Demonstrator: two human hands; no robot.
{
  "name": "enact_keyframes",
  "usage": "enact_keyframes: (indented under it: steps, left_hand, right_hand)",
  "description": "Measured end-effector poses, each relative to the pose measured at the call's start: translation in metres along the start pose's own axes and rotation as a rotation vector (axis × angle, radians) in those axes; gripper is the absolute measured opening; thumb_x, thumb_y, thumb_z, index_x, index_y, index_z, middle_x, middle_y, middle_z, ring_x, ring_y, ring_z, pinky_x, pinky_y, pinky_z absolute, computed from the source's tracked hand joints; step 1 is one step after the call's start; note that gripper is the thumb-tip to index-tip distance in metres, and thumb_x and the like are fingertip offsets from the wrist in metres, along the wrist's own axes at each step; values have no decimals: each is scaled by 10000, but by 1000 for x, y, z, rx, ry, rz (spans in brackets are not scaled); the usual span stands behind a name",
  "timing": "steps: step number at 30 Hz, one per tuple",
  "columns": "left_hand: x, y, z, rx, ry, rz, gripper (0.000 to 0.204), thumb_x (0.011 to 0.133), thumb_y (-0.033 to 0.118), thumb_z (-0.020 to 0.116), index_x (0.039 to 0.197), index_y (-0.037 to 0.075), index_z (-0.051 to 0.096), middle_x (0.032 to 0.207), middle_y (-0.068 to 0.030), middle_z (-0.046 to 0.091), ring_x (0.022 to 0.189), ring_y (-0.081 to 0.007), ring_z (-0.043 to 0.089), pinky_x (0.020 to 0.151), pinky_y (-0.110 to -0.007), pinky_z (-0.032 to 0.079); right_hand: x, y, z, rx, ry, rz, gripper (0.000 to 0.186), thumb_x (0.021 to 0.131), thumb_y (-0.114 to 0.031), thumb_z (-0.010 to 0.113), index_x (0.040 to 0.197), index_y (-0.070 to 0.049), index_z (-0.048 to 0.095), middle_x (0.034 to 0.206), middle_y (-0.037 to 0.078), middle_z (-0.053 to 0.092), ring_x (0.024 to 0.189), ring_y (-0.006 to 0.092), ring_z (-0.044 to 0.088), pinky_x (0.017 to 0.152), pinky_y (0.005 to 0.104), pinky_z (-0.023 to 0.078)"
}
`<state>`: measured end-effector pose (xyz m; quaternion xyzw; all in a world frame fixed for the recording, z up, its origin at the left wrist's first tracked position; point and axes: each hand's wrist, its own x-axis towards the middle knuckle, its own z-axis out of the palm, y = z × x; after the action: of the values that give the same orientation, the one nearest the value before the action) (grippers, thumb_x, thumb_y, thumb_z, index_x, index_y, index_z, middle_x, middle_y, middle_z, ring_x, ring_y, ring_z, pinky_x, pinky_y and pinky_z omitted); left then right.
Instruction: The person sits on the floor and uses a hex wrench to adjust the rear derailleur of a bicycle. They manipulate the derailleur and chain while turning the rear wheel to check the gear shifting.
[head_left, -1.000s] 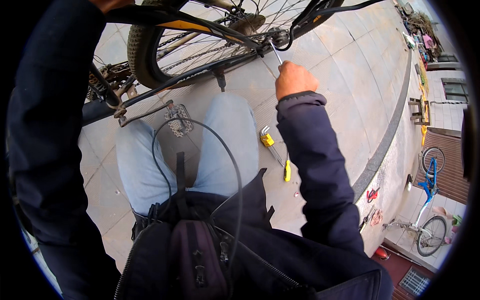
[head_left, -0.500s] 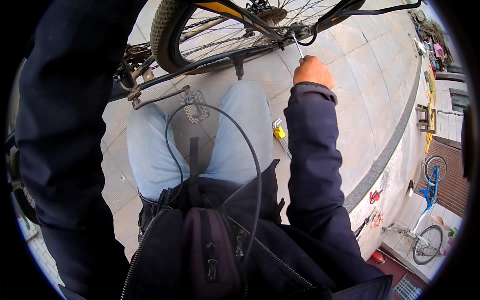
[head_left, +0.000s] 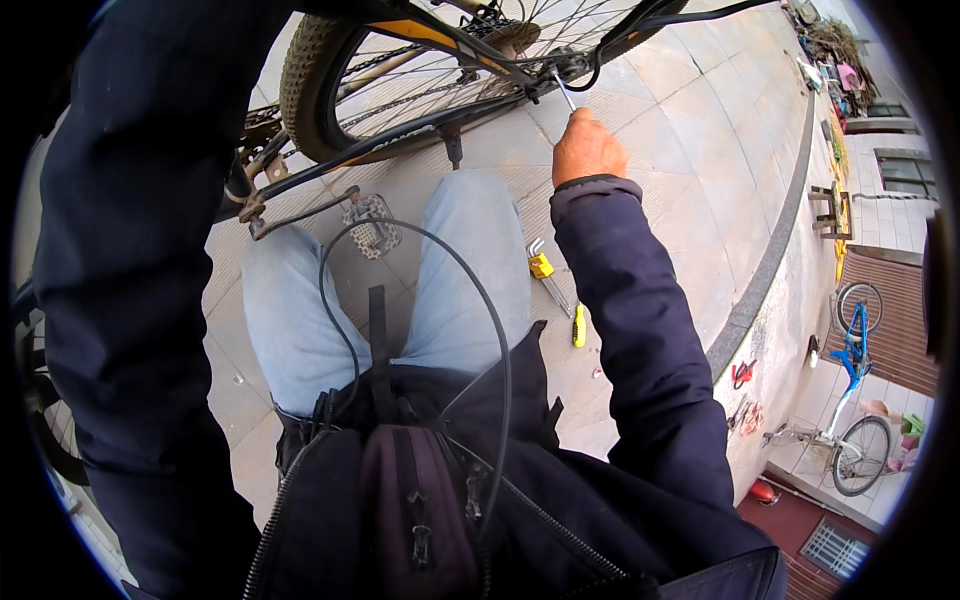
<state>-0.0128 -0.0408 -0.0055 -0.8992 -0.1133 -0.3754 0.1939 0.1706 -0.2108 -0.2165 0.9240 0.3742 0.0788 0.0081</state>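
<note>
Head view: right hand (head_left: 588,150) fisted tight around a thin metal key (head_left: 564,90), its tip up against the bicycle frame (head_left: 470,50) near the rear wheel (head_left: 420,75). Left hand out of frame, only its dark sleeve (head_left: 140,250) visible, so grip cannot be told. On the paving (head_left: 700,150) beside the right knee lie a yellow key set (head_left: 541,264) and a yellow-handled screwdriver (head_left: 572,318).

Yellow-handled screwdriver (head_left: 578,327) (grey paving (head_left: 690,150))
</note>
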Motion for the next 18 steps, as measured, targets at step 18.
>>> enact_keyframes:
  steps: [18]
  left_hand:
    - [10,-18,22,-311,-23,-44,251,655,143,661,835,-27,621,858,-173,565,875,-350,568,768,-421,484]
  right_hand:
    - [-4,11,1,17,58,-16,97,856,-102,508,813,-38,566,744,180,647,695,352,658,628,421,533]
